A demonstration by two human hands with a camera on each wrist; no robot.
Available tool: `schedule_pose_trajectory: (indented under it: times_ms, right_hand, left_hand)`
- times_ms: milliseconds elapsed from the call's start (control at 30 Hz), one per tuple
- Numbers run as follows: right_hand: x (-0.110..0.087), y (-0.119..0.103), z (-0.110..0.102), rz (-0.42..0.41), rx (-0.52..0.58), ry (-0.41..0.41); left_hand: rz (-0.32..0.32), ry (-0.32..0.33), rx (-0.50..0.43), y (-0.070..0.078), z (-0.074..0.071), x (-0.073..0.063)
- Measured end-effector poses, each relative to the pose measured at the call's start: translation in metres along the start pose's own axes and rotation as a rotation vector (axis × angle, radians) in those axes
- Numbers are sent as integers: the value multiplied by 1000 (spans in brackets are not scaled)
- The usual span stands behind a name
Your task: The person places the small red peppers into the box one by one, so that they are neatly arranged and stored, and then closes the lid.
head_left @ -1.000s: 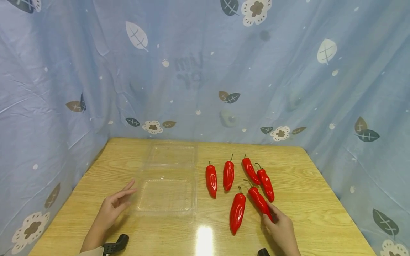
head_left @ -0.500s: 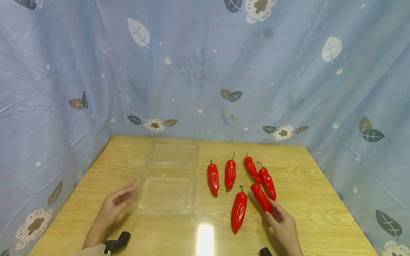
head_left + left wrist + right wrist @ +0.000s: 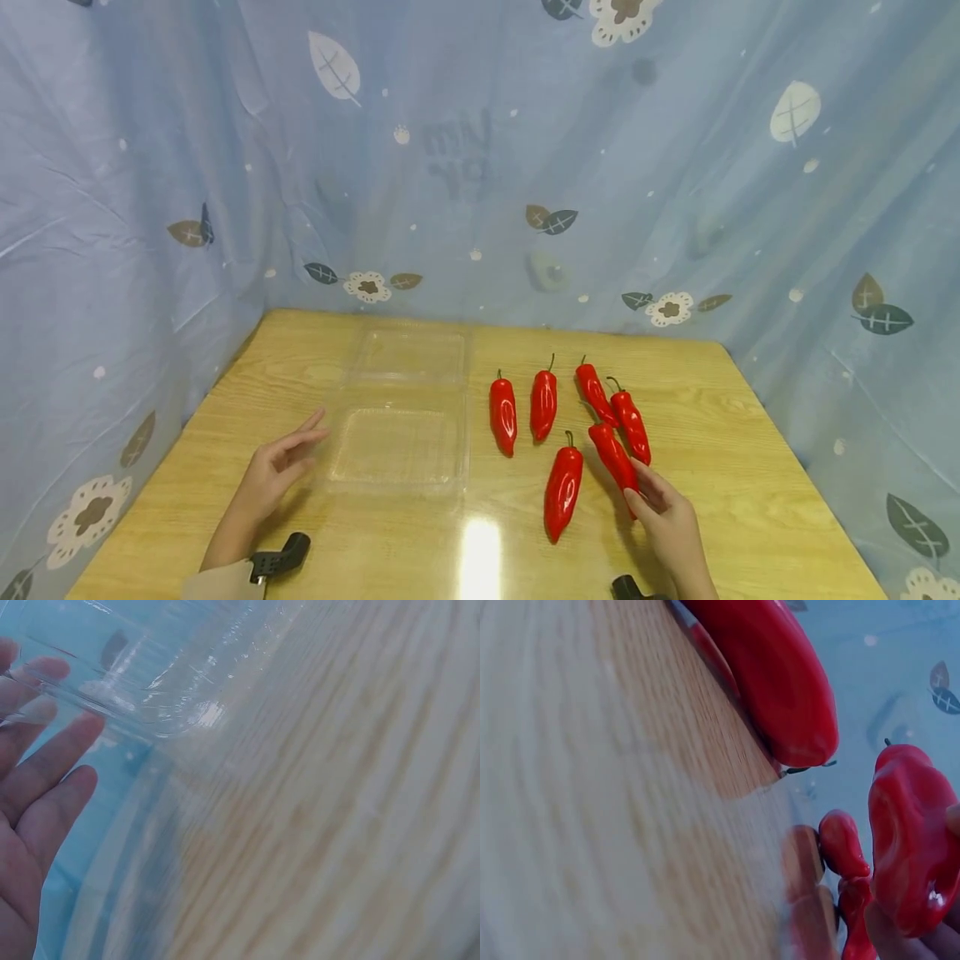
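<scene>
My right hand [image 3: 667,508] pinches a glossy red chili pepper [image 3: 613,454] near its lower end, between thumb and fingers. Its stem points away, toward the back of the table. In the right wrist view, the held pepper [image 3: 907,832] is tilted above the wood surface. Just left of it lies another red pepper [image 3: 562,496]. My left hand [image 3: 281,467] hovers with loosely spread fingers by the left side of a clear plastic clamshell box [image 3: 397,487]. In the left wrist view, its fingertips [image 3: 88,724] are right at the box's rim.
Two more peppers lie at the back right, a slim one [image 3: 595,396] and a wrinkled one [image 3: 632,425]. Left of them are two others, a pepper [image 3: 543,406] and a pepper [image 3: 503,417]. The box's lid [image 3: 412,354] lies folded back. A patterned curtain [image 3: 480,167] surrounds the wooden table [image 3: 375,550].
My right hand has raised its pepper slightly off the table, its grip kept near the tip. My left hand stays beside the box. The head view has shifted a little.
</scene>
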State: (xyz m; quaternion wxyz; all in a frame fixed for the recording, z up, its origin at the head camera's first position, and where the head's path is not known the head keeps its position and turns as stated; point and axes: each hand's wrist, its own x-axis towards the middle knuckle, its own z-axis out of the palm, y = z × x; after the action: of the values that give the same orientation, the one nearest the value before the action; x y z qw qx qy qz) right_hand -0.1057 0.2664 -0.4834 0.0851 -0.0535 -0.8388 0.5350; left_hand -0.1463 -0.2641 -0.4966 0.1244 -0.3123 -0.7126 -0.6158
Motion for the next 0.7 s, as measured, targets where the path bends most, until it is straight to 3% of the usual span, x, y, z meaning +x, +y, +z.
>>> schedule_pose_trajectory:
  times_ms: [233, 500, 700]
  right_hand:
    - [5, -12, 1, -69, -2, -27]
    - [12, -27, 9, -132, 21, -52]
    - [22, -41, 19, -173, 60, -122]
  left_hand:
    - [-38, -2, 66, -2, -2, -1]
    - [-9, 3, 46, -3, -2, -1]
    - [-32, 11, 71, -4, -2, -1]
